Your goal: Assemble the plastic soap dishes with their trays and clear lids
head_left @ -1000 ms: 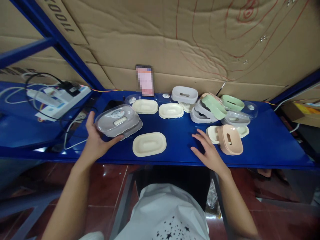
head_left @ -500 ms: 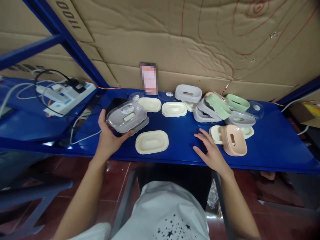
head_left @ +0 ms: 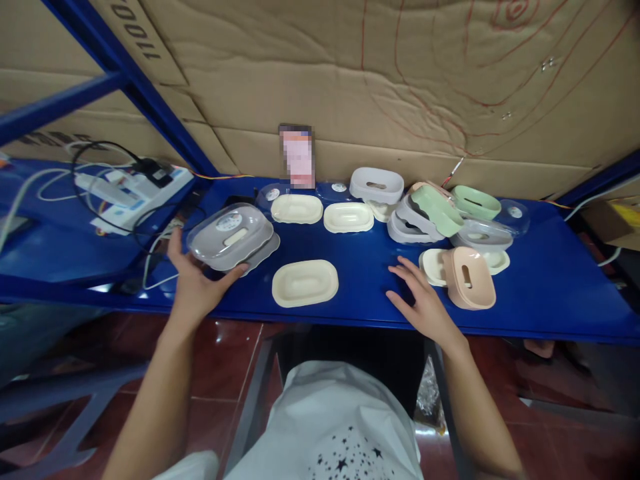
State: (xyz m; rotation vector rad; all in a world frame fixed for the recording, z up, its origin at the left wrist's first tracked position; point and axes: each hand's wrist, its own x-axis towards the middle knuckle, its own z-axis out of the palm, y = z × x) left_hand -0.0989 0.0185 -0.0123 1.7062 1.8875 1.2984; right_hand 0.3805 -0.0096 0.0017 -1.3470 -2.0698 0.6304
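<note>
My left hand [head_left: 197, 287] grips the near left side of a grey oval box with a clear lid [head_left: 230, 237], thumb and fingers spread along its edge. A grey piece sticks out under the box at its right. My right hand [head_left: 417, 300] rests with fingers apart over the blue table, holding nothing, just left of a peach box [head_left: 470, 278]. Between the hands lies a cream oval tray [head_left: 305, 283]. Farther back are two more cream trays [head_left: 297, 209] [head_left: 349, 217].
At the back right stand a light grey box [head_left: 377, 185], stacked grey and green pieces [head_left: 437, 210] and a green box [head_left: 475, 203]. A phone [head_left: 299, 157] leans on the cardboard. A power strip [head_left: 145, 200] with cables lies at the left.
My left hand has moved left with the grey box and its clear lid, baring more of the cream tray at the back. My right hand has stayed where it was.
</note>
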